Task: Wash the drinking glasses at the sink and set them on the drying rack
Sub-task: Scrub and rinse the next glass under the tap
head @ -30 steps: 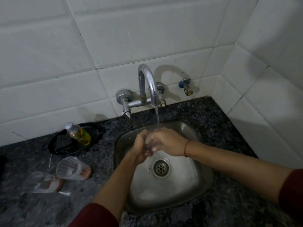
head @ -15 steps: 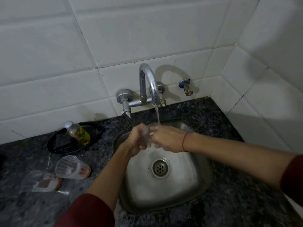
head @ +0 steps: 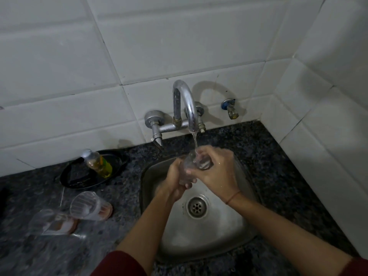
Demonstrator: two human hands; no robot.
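A clear drinking glass (head: pixel 192 165) is held over the steel sink (head: pixel 229 234), its mouth up under the stream running from the tap (head: pixel 186 105). My left hand (head: pixel 175 180) grips its lower part. My right hand (head: pixel 216 172) wraps round its upper part from the right. Two more clear glasses lie on their sides on the dark counter left of the sink, one nearer the sink (head: pixel 89 206) and one further left (head: pixel 51 222).
A black dish (head: pixel 69 176) holding a small bottle of yellow-green liquid (head: pixel 98 163) sits on the granite counter (head: pixel 282 168) at the back left. A small blue-handled valve (head: pixel 230 108) sticks out of the white tiled wall. Tiled walls close the back and right.
Both hands have risen from low in the basin to just under the spout. The glass between them now shows clearly and catches the water.
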